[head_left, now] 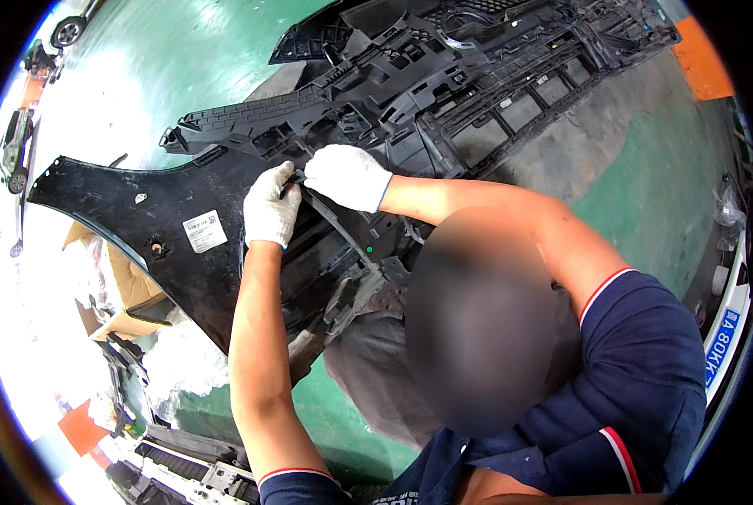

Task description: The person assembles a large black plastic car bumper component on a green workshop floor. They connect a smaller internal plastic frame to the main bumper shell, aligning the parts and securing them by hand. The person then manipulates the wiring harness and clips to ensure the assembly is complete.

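My left hand, in a white knitted glove, is closed with its fingertips at the inner edge of a large black car body panel. Right beside it my right hand, gloved the same way, pinches at the same spot. Something small and dark shows between the fingertips, too little of it visible to name. The panel looks like a fender. It lies with a white label facing up, and its wide end points left. A dark strip-like edge runs down from my hands toward my knee.
Beyond the panel lie several black plastic car parts, latticed and ribbed. An open cardboard box stands at left, with clear plastic wrap near it. More car parts lie at lower left. A white car stands at far right.
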Available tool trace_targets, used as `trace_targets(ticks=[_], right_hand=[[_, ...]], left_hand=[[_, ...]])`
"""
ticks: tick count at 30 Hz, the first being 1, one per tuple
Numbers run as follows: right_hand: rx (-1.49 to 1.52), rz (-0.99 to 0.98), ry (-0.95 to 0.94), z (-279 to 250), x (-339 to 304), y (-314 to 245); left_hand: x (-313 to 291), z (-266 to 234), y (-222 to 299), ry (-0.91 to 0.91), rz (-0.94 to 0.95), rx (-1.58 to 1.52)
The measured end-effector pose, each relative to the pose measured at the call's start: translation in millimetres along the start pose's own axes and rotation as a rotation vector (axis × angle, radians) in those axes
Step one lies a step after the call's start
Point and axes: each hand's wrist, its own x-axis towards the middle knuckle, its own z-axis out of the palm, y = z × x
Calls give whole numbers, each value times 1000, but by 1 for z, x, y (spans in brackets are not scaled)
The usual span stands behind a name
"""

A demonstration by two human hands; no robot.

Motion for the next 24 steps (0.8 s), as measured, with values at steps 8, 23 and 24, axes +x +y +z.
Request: trace_targets(ticks=[8, 23, 24], right_hand=[[60, 6, 146, 15, 6, 3], [277, 263, -63, 16, 22, 9], [328, 294, -101, 13, 25, 11]], left_hand=[[1, 2, -3, -3, -59, 7], [5, 4, 2, 12, -134, -51], [5, 3, 1, 4, -136, -60]])
